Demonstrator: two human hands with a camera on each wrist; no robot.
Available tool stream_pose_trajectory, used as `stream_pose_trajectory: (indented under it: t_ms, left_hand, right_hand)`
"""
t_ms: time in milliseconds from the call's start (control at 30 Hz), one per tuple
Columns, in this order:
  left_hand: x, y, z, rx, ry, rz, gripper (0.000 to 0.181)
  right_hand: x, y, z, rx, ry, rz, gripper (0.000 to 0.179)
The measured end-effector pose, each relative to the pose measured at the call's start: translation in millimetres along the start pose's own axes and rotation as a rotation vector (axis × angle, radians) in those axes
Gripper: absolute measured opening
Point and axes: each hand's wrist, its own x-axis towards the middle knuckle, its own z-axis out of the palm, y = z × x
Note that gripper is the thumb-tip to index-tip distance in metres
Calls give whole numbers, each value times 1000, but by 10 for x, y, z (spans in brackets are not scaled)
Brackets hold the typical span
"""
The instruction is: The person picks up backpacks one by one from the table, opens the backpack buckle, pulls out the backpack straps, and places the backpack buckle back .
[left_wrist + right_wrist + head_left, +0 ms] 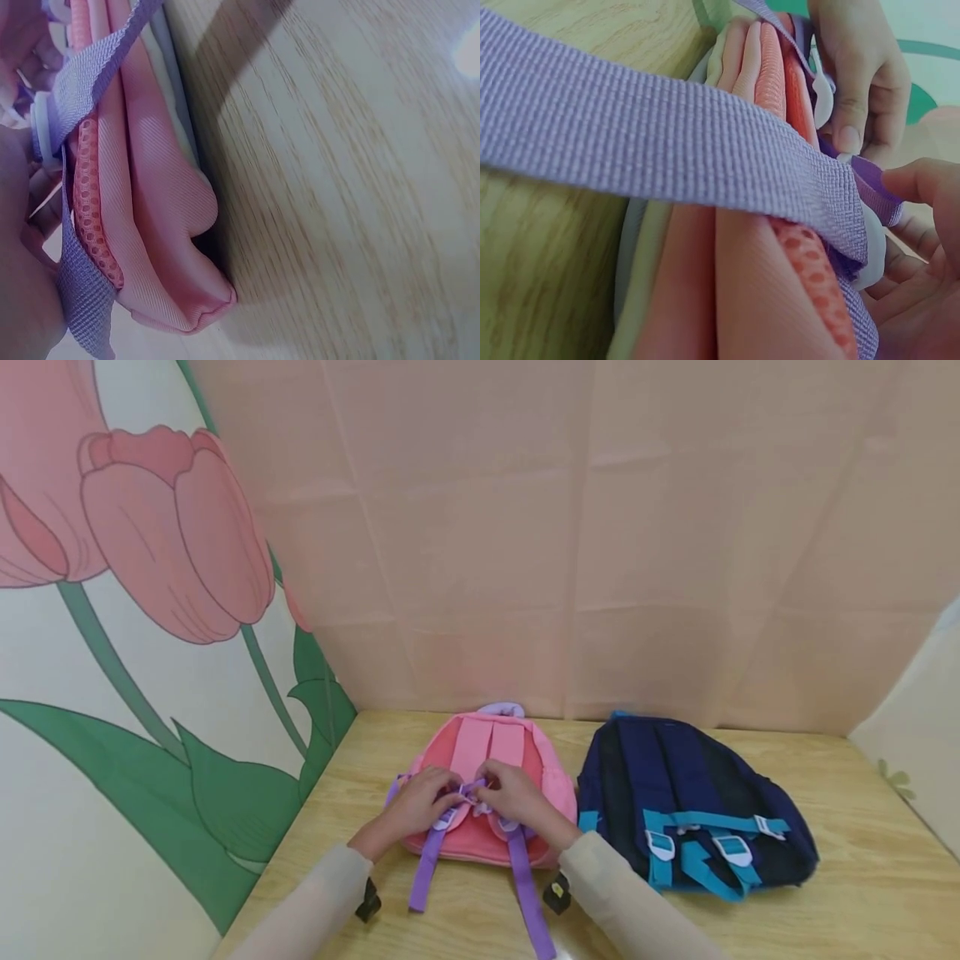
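Note:
A pink backpack (480, 847) lies on the table with its shoulder straps facing up. At its middle, my left hand (416, 797) and right hand (517, 792) come close together, both pinching a short purple chest strap (472, 789) with a small white clip. The right wrist view shows the thumb of my right hand (922, 225) on a purple loop of that strap (877, 187), while the left fingertips (849, 139) meet the clip. Purple webbing tails (429, 868) hang from white adjuster buckles (874, 247) toward the table's front.
Right beside the pink backpack lies a dark blue backpack (675, 760) with turquoise straps (712, 820) and white buckles. Both rest on a wood-grain table (862, 793). A pinkish cloth wall (600, 543) stands behind, and a tulip-printed panel (172, 527) at the left.

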Motion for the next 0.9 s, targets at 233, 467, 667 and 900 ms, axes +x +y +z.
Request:
stream_pose_trajectory:
  t_ms: [233,467,667,900]
  left_hand:
    - [9,4,28,10,5,5,21]
    - [17,-21,67,12,36,55,19]
    - [7,-17,64,0,42,74,19]
    - [25,-23,46,6,18,47,20]
  right_hand:
    - [8,-67,1,-27,-20,-27,14]
    - [46,-75,79,-84,-34,-11,14]
    - [54,-38,98,-72,-24,12,11]
    - [26,-43,68,-48,-17,18,9]
